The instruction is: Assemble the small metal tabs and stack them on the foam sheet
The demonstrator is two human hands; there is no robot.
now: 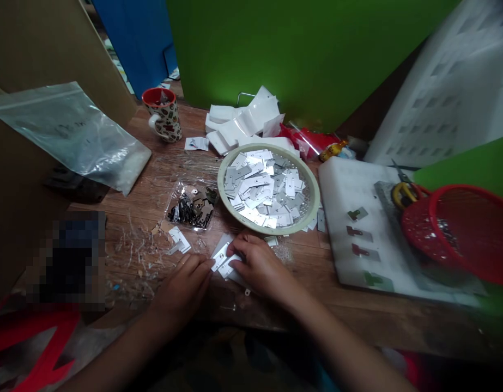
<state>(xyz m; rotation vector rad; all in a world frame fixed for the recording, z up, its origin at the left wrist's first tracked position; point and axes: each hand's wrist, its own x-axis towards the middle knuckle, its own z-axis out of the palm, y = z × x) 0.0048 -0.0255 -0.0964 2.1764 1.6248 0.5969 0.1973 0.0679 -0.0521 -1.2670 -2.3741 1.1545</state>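
My left hand [185, 283] is closed at the near edge of the table, its fingertips against the left end of a small silver metal plate [220, 257]. From the other side my right hand [257, 263] pinches the plate between thumb and fingers. A second silver plate [228, 267] lies just under or beside it. Beyond my hands stands a pale round basket [219, 188] heaped with silver metal plates [257, 185]. To its left is a clear bag of dark small metal parts [193, 207]. A few loose silver plates [179, 240] lie by my left hand.
A patterned mug [168, 117] and a clear zip bag [77, 139] are at the left. White foam wrapping [247, 122] is at the back. On the right, a white foam block [341, 218] carries several T-shaped parts, scissors [404, 191] and a red basket [435, 234].
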